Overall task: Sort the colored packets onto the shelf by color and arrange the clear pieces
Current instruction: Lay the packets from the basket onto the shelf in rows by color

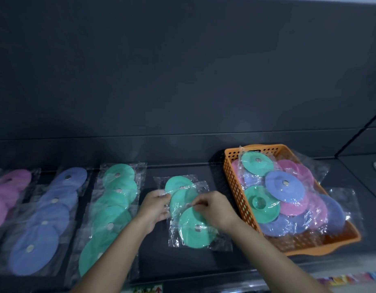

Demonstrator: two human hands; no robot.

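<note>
1. Green packet (pixel 181 199) flat on the shelf (pixel 204 174), middle of a short row of three, between the long green row (pixel 113 208) and the orange basket (pixel 246 208).
2. Gripped at its left edge by the left hand (pixel 156 207), pinched by the wrap at upper right by the right hand (pixel 214 209); hands near, not touching.
3. Probably light: thin, bendy disc in loose crinkly film.
4. Slick film, likely to slide over neighbours.
5. Best held at the disc rim through the film, not by slack corners.

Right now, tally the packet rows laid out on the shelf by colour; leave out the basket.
Pink rows: 1
Blue rows: 1
Green rows: 2
Total: 4
</note>
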